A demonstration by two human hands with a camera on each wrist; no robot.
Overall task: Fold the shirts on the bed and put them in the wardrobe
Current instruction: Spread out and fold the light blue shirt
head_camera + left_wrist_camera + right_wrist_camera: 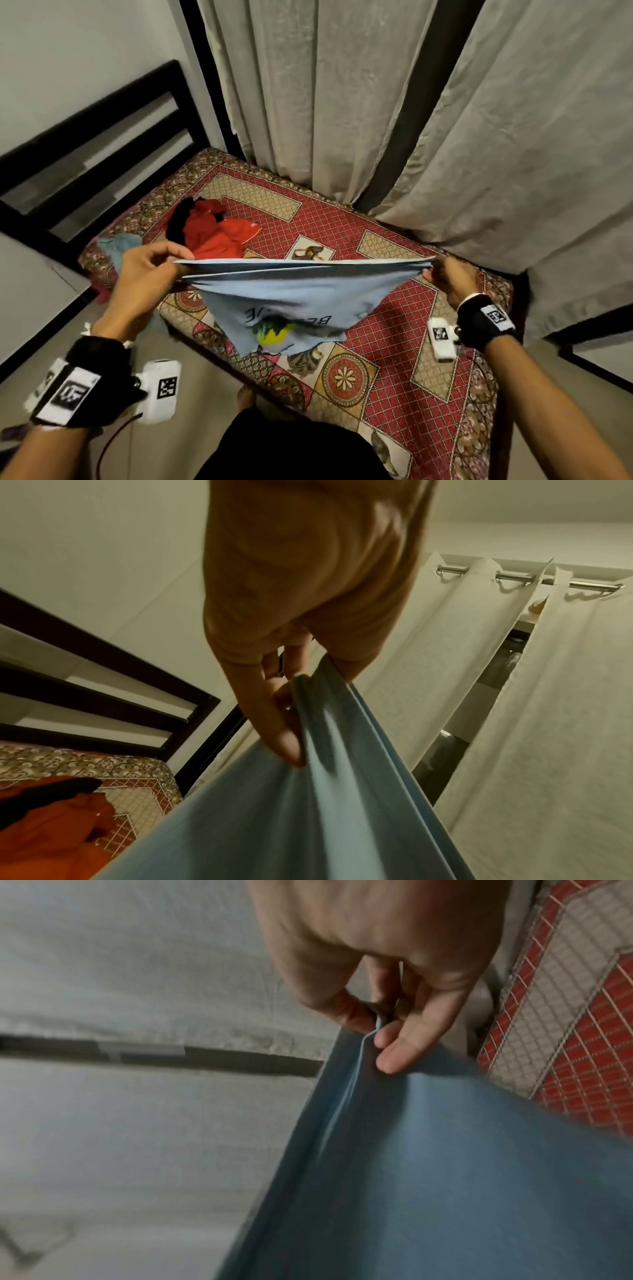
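A light blue shirt (pixel 291 294) with a yellow-green print hangs stretched above the bed (pixel 394 377), doubled over along its top edge. My left hand (pixel 150 270) pinches its left end, thumb and fingers clamped on the layered cloth (pixel 308 791). My right hand (pixel 445 277) pinches the right end (pixel 428 1150) between thumb and fingers. A crumpled red shirt (pixel 215 229) with a black garment (pixel 180 219) on it lies on the bed behind the blue one. Another pale blue cloth (pixel 116 243) lies at the bed's left edge.
Beige curtains (pixel 342 102) hang right behind the bed, with a dark gap between the panels. A dark wooden headboard (pixel 96 137) stands at the left. Bare floor (pixel 191 377) lies between me and the bed's near corner.
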